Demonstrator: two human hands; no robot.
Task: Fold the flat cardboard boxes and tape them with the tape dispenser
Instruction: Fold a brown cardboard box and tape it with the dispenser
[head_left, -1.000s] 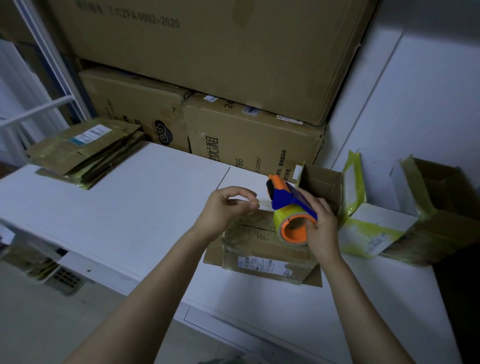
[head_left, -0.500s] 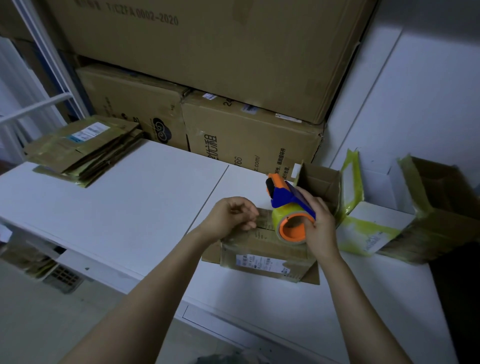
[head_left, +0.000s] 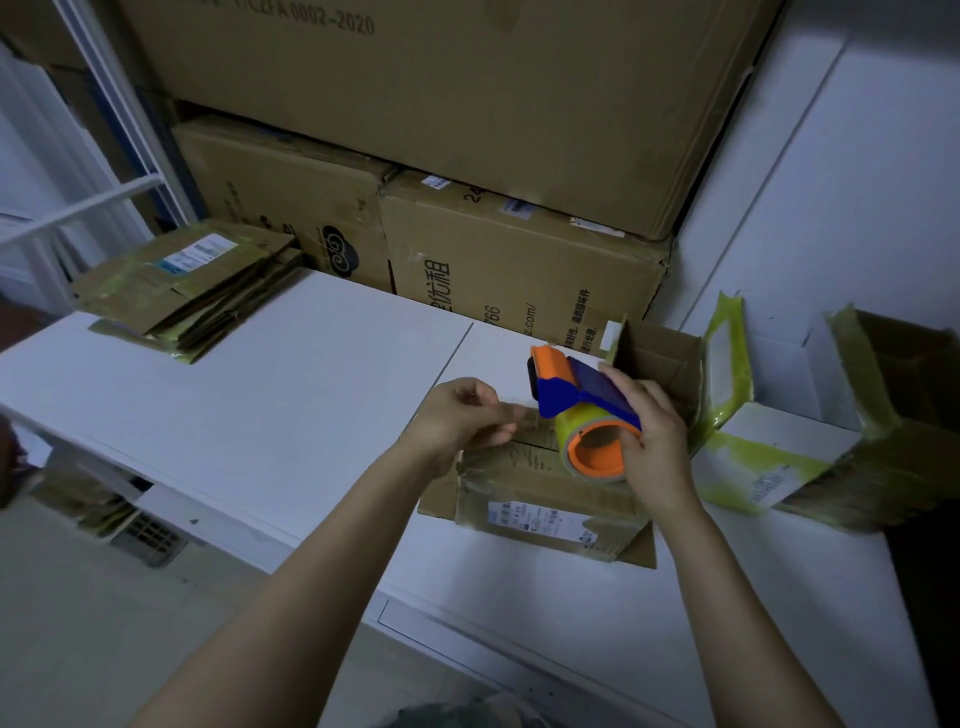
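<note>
A small folded cardboard box (head_left: 550, 499) with a white label stands on the white table (head_left: 270, 415), its bottom flaps spread on the surface. My right hand (head_left: 652, 441) grips the orange and blue tape dispenser (head_left: 582, 410), which carries a yellowish tape roll and rests over the box's top. My left hand (head_left: 462, 421) pinches the loose end of the clear tape just left of the dispenser, above the box's top left edge. A stack of flat cardboard boxes (head_left: 192, 286) lies at the table's far left.
Large brown cartons (head_left: 519, 265) are piled against the back of the table. To the right stand an open brown box (head_left: 660, 358), an open white box (head_left: 779, 447) with yellow tape, and another open brown box (head_left: 904, 415). The floor lies below the table's front edge.
My left hand has dropped from above the box down to its top left edge with the tape end pinched. The right hand and dispenser have stayed nearly still.
</note>
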